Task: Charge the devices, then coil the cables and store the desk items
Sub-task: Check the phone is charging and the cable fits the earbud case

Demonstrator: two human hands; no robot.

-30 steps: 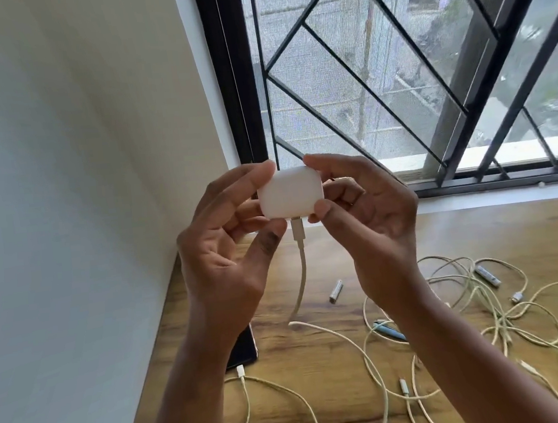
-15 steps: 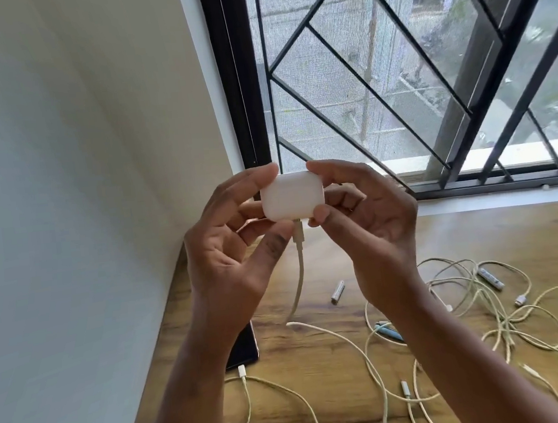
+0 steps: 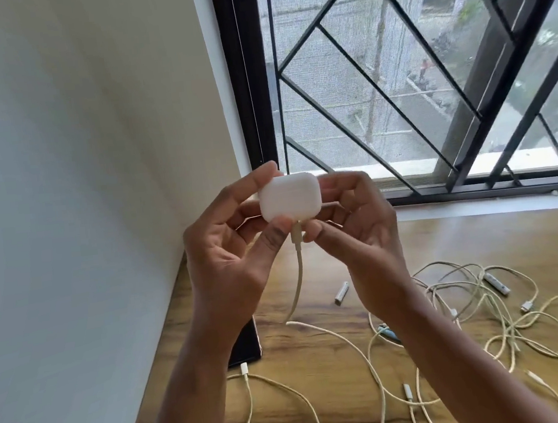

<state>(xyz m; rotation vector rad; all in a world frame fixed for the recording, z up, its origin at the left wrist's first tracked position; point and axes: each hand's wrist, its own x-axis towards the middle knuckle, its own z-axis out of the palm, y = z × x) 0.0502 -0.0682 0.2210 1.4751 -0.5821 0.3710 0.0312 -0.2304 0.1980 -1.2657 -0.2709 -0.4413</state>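
Both hands pinched earbud case above desk's left edge: left hand, right hand; cable hung straight down between thumbs.

Two bare forearms are showing, coming up from the bottom edge of the view. No sleeves are covering them as far down as the picture is reaching. The left hand and the right hand are both bare, wearing no gloves. No watch, band or bracelet is showing on either wrist, and no ring is showing on the fingers that are facing the camera. The fingernails are looking short and plain. The rest of the person is lying outside the view.
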